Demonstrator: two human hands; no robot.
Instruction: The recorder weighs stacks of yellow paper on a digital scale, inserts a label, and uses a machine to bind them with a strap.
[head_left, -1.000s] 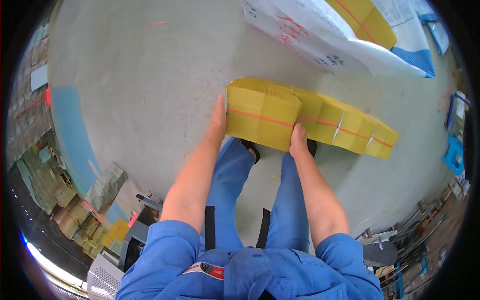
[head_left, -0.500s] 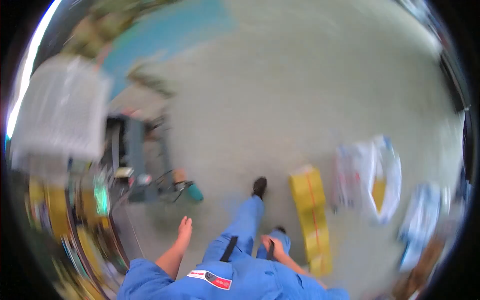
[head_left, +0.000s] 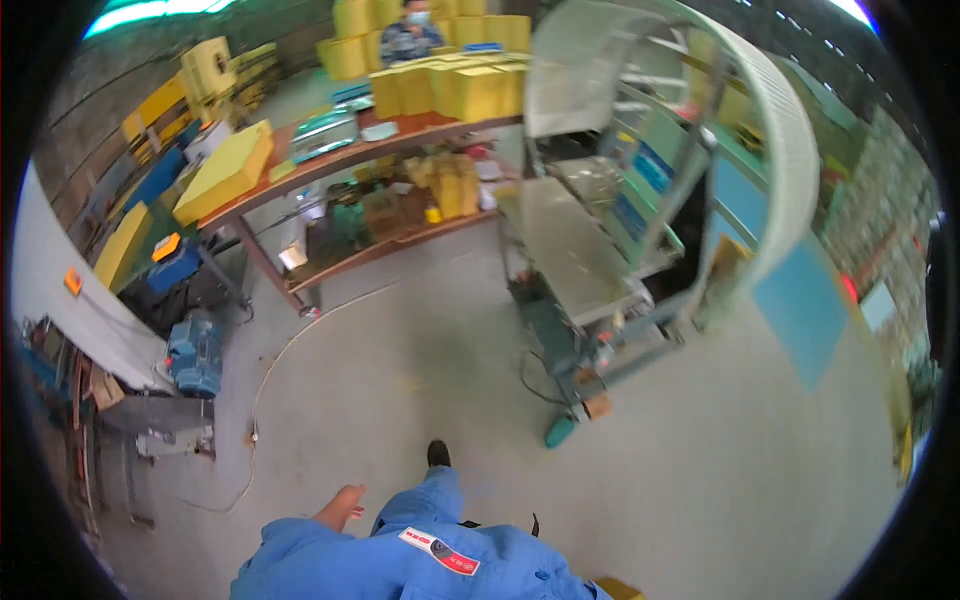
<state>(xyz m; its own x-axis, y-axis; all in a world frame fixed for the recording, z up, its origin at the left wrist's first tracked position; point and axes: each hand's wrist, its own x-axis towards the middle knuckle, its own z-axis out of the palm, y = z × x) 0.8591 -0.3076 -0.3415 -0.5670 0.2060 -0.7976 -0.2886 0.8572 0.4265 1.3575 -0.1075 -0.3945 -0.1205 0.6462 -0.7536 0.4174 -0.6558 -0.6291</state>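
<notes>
Your left hand (head_left: 340,508) hung empty with its fingers loosely apart, clear of everything, beside the blue work trousers (head_left: 425,500); your right hand was out of view, so its grip could not be told. The nearest object, 1 thin pale cable (head_left: 262,385), lay across the grey concrete floor (head_left: 720,440) just ahead-left of your black shoe (head_left: 438,454). A step onto it risked a trip. The grey metal machine frame (head_left: 585,290) stood near on the right; drifting toward it risked a shin strike.

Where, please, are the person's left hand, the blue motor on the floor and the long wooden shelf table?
left hand (head_left: 340,507), head view, on the palm.
blue motor (head_left: 195,350), head view, on its casing.
wooden shelf table (head_left: 330,160), head view, on the top board's front edge.
</notes>
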